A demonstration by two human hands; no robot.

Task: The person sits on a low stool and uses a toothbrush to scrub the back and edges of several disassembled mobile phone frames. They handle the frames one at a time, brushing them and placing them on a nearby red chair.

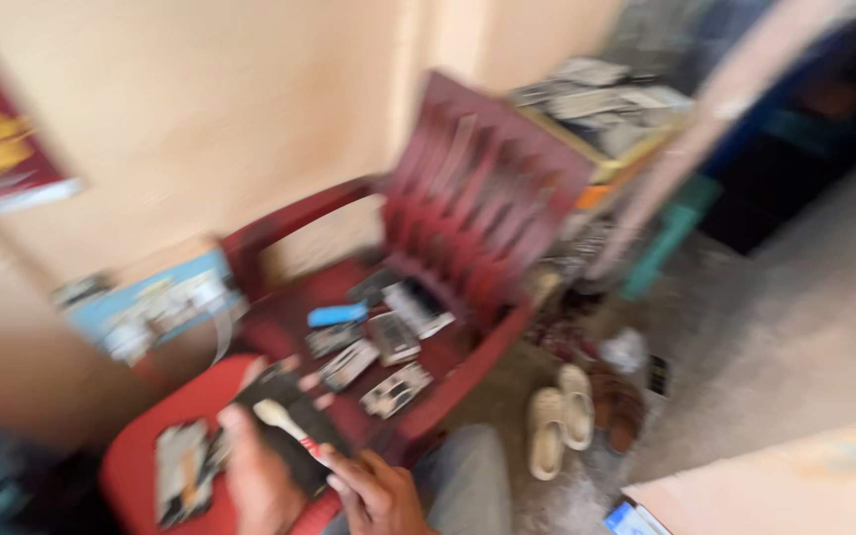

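Observation:
The picture is blurred by motion. My left hand (255, 476) holds a flat dark rectangular thing (294, 421), probably a phone or a circuit board, over a red stool (141, 451). My right hand (378, 495) grips a small brush (284, 424) with a white and red handle, its pale head resting on the dark thing. Both hands are at the bottom of the view, close together.
A dark red plastic chair (468, 218) in front of me carries several phones and parts on its seat, one blue (337, 315). More parts (180, 471) lie on the red stool. Pale sandals (562, 416) sit on the floor to the right. A cluttered shelf (596, 104) stands behind.

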